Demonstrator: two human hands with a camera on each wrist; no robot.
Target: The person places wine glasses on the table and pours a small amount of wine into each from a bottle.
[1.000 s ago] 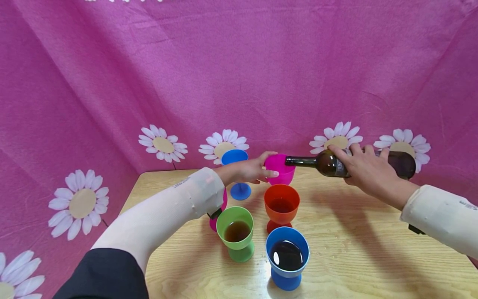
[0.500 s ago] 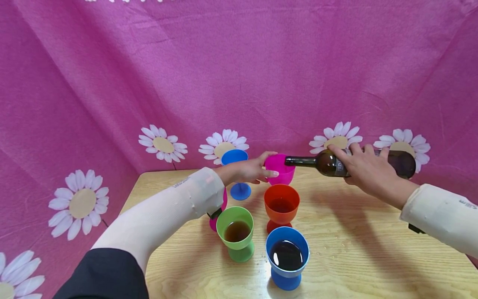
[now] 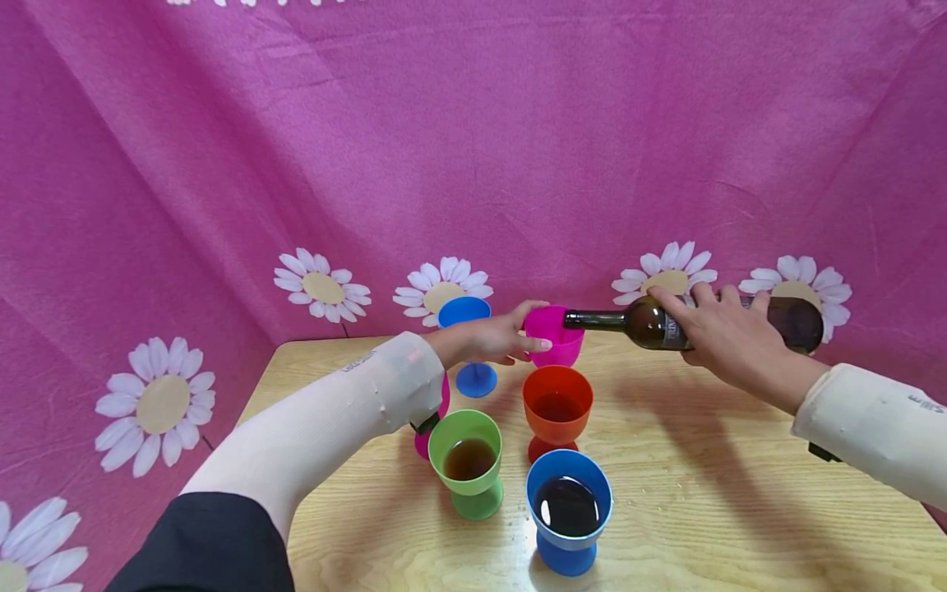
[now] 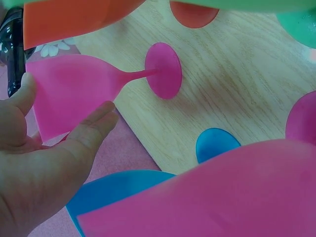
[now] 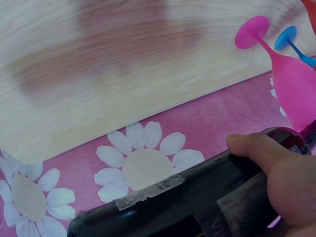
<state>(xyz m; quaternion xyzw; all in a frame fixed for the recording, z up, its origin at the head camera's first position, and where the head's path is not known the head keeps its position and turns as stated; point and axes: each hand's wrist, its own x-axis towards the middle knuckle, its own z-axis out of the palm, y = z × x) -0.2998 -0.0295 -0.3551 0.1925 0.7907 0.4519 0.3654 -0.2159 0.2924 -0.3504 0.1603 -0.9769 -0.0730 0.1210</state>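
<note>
The left grip (image 3: 499, 335) curls thumb and fingers about the pink goblet (image 3: 561, 354); the right grip (image 3: 731, 339) wraps the dark bottle (image 3: 645, 324), its mouth reaching leftward of that grip to the goblet's rim. For a clean pour, hold the bowl firmly, tilt the bottle gradually and aim well inside the rim.

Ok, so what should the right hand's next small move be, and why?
Probably lift the base of the bottle slightly with the right hand: its mouth sits at the bowl of the pink goblet, the left hand holds that bowl, and the bottle looks nearly level in the head view. I can't tell whether liquid is flowing.
</note>
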